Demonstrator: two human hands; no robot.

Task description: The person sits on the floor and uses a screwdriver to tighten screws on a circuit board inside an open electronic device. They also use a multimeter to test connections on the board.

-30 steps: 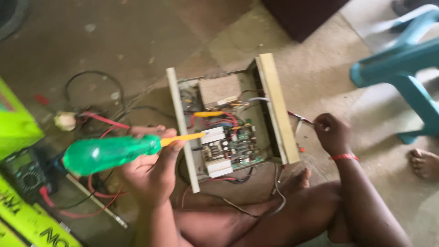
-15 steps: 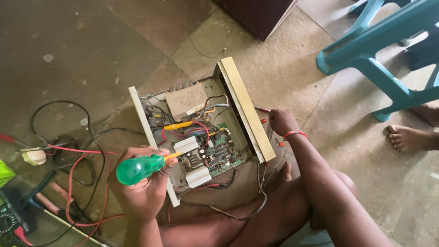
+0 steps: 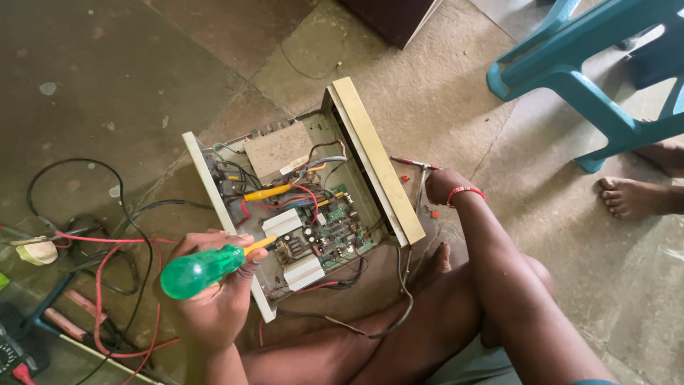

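An open metal electronics chassis (image 3: 374,160) lies on the concrete floor, with a green circuit board (image 3: 333,232), white blocks and coloured wires inside. My left hand (image 3: 214,303) grips a screwdriver by its green handle (image 3: 198,271). Its yellow shaft points into the chassis at the near left wall. My right hand (image 3: 443,187), with a red band at the wrist, rests on the floor just right of the chassis. Its fingers are curled under, beside a thin red-tipped tool (image 3: 415,164); whether it holds anything is hidden.
Red and black leads (image 3: 107,274) tangle on the floor at the left, by a pale roll (image 3: 35,251) and a meter (image 3: 11,353) at the corner. A teal plastic chair (image 3: 570,71) and another person's bare foot (image 3: 627,198) are at the right. My legs are folded below the chassis.
My left hand drew the screwdriver back from the middle of the board to the chassis's near left wall. My head turned, so the chassis sits more centrally. The right hand stayed put.
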